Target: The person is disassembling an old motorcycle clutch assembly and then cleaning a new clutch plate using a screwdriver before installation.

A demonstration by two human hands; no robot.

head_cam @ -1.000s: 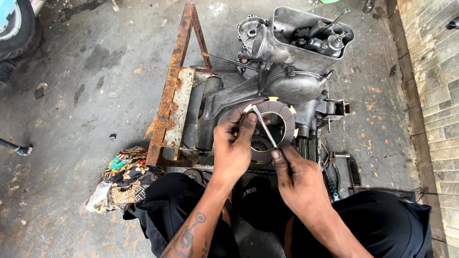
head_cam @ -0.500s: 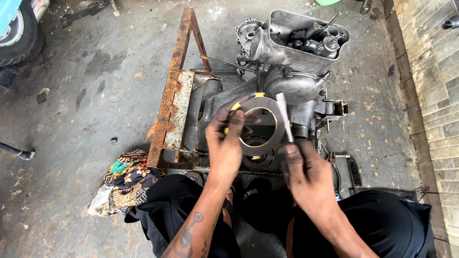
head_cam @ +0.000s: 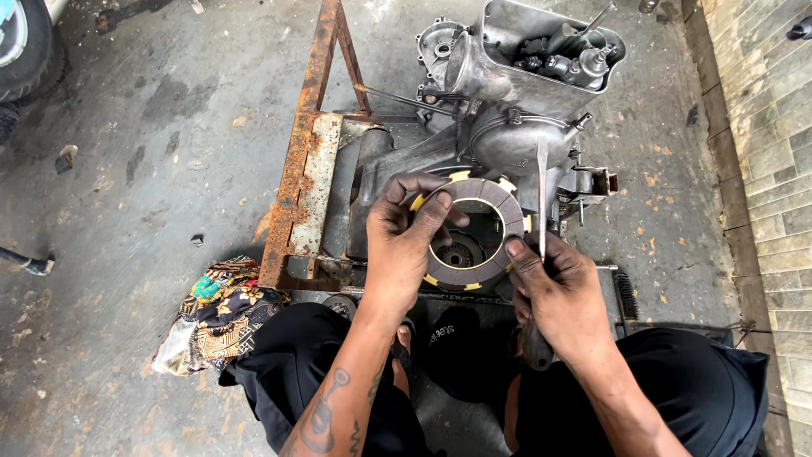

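Left hand pinches the stiff, light ring by its rim over the engine; right hand grips a screwdriver.

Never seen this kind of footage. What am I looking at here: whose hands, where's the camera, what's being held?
The one picture comes from a camera worn on a person's head, looking down at their own two bare hands; there is no robot. The person sits low on a concrete floor, knees at the bottom edge.

In front of them a grey metal engine casing rests against a rusty steel frame. Its open top compartment holds small metal parts.

The left hand holds a flat ring-shaped disc with yellow tabs round its rim, over an opening in the casing. The right hand grips a screwdriver, shaft pointing up beside the disc.

A patterned rag lies on the floor at left; a tyre shows top left.
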